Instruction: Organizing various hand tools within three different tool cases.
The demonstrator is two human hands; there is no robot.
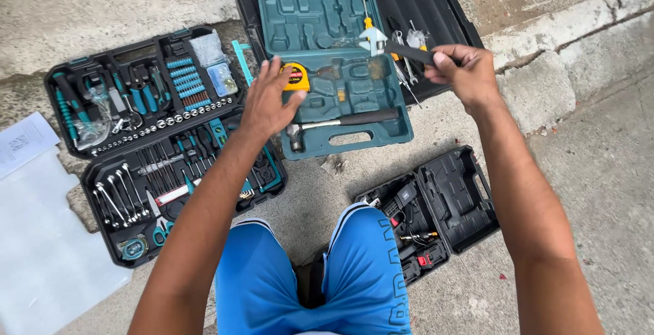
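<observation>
Blue shorts (306, 280) below; right hand (463, 69) raised gripping wrench (398, 47).

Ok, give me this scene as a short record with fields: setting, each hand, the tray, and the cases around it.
setting: concrete ground, person seated, seen from above
left hand: open, fingers spread, over the yellow tape measure
right hand: grips the black handle of an adjustable wrench
teal tray: many slots bare; hammer lies along its near edge
open tool case: on the person's left, with sockets, wrenches and pliers
small black case: open, by the right knee
</observation>
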